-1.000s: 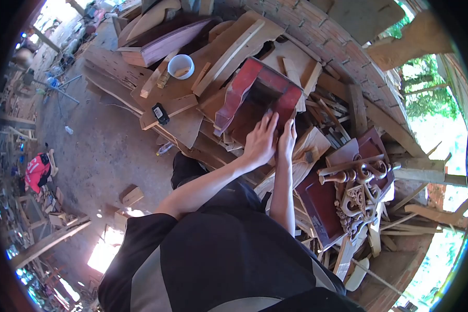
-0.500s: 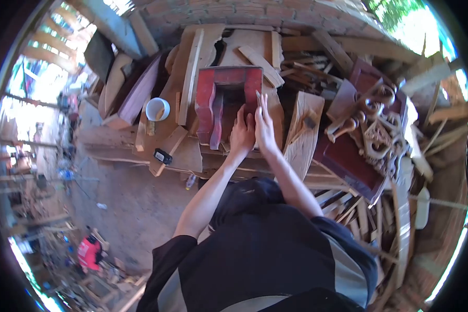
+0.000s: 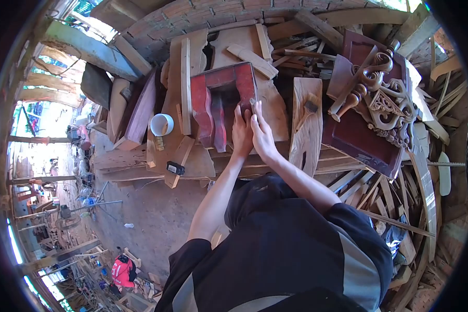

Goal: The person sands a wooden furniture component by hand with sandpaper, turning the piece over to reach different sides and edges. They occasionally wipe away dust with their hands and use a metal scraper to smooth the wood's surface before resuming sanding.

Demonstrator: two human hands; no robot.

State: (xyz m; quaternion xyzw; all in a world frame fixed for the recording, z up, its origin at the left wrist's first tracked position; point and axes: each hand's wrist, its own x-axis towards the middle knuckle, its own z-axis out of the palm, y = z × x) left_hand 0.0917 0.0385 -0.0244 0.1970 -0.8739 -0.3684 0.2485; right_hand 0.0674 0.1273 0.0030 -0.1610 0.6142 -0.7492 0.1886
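A red-painted wooden stand point(image 3: 224, 78) with curved legs lies on the bench, its legs toward me. My left hand point(image 3: 242, 131) is at its right leg, fingers extended along the wood and seeming to steady it. Close beside it, my right hand point(image 3: 264, 136) presses against the outer side of the same leg, fingers long and together. A small greyish folded piece point(image 3: 252, 102), perhaps sandpaper, shows at the right fingertips. The leg under both hands is largely hidden.
Left of the stand are a white cup point(image 3: 161, 125) and a small black device point(image 3: 175, 168) on a wood strip. Carved brown woodwork point(image 3: 385, 99) rests on a dark red panel point(image 3: 361, 148) at right. A person in red point(image 3: 122, 271) is far lower left.
The view has shifted, so the surroundings appear displaced. Both hands stay at the stand's right leg; the right hand has slid slightly toward me along it, nearer the left hand.
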